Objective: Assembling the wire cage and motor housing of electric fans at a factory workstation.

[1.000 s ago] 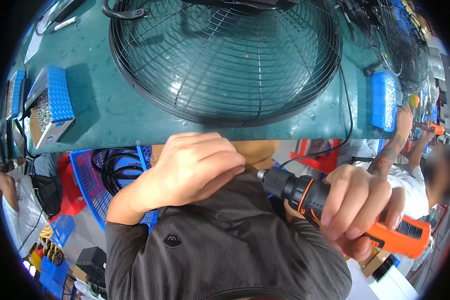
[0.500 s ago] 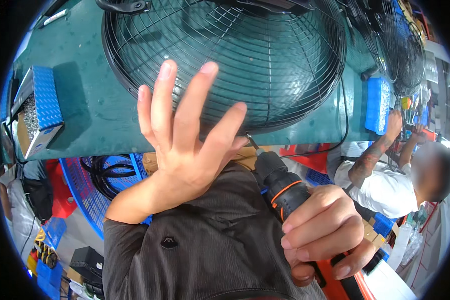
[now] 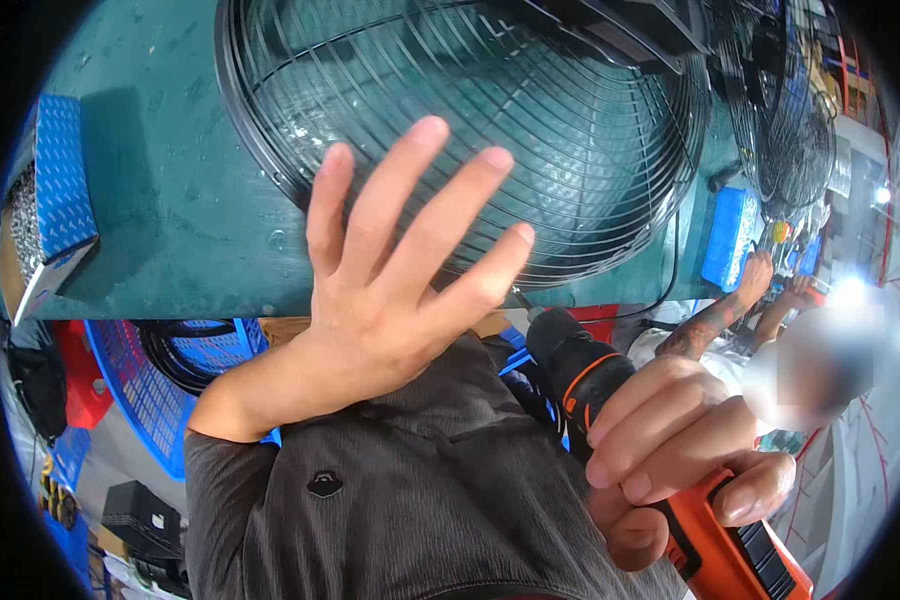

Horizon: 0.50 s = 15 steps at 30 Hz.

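A large round black wire fan guard (image 3: 253, 120) lies on the green table in front of me, with a dark bracket (image 3: 610, 30) across its far side. My left hand (image 3: 375, 300) is open, fingers spread, over the guard's near left rim. Whether the fingertips touch the wires, I cannot tell. In my right hand (image 3: 670, 425) is a black and orange cordless drill (image 3: 592, 372), gripped around its body. Its bit points at the near rim of the guard, beside my left thumb; the tip's contact is hard to make out.
At the left of the table (image 3: 170, 200) stands a blue carton (image 3: 63, 185) of small metal parts. A blue bin (image 3: 727, 240) and more wire guards (image 3: 785, 130) are at the right, near a co-worker's tattooed arm (image 3: 705, 325). A blue plastic basket (image 3: 135, 390) sits below the table edge.
The view has shifted and turned a little. The guard appears turned, and my left hand is slightly further right. The drill sits further right in the picture, with more of its orange handle showing.
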### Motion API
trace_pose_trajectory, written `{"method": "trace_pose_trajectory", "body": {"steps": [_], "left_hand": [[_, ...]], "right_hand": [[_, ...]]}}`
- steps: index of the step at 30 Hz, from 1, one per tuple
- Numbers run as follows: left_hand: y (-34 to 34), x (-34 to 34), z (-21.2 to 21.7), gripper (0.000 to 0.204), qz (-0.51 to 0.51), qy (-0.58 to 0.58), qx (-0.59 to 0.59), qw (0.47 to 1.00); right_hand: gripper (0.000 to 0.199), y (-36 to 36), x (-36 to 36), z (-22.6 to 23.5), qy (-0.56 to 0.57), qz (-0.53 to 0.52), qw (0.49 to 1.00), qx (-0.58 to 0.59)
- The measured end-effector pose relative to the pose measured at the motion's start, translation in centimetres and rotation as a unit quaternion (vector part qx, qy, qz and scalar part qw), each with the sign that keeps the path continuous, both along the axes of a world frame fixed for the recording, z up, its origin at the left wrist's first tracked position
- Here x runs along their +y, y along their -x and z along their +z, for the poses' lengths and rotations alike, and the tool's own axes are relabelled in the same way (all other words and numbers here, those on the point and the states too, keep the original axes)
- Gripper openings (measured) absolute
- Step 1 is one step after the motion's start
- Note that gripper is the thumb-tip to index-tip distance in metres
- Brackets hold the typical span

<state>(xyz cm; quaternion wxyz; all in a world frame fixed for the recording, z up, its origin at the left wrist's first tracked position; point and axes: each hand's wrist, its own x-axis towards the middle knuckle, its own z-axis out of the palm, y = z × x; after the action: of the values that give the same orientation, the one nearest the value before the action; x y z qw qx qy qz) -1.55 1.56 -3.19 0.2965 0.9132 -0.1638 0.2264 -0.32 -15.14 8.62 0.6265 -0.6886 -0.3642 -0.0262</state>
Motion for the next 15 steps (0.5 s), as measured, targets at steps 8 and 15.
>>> {"method": "trace_pose_trajectory", "body": {"steps": [8, 15], "left_hand": [[-0.2, -1.3, -0.9, 0.022, 0.064, 0.050, -0.055, 0.995], [-0.3, -1.5, -1.0, 0.017, 0.088, 0.052, -0.070, 0.992]], "right_hand": [[0.046, -2.4, -0.2, 0.4, 0.043, 0.082, 0.995, 0.034], [0.046, -4.4, 0.0, -0.1, 0.016, 0.217, 0.973, 0.073]]}}
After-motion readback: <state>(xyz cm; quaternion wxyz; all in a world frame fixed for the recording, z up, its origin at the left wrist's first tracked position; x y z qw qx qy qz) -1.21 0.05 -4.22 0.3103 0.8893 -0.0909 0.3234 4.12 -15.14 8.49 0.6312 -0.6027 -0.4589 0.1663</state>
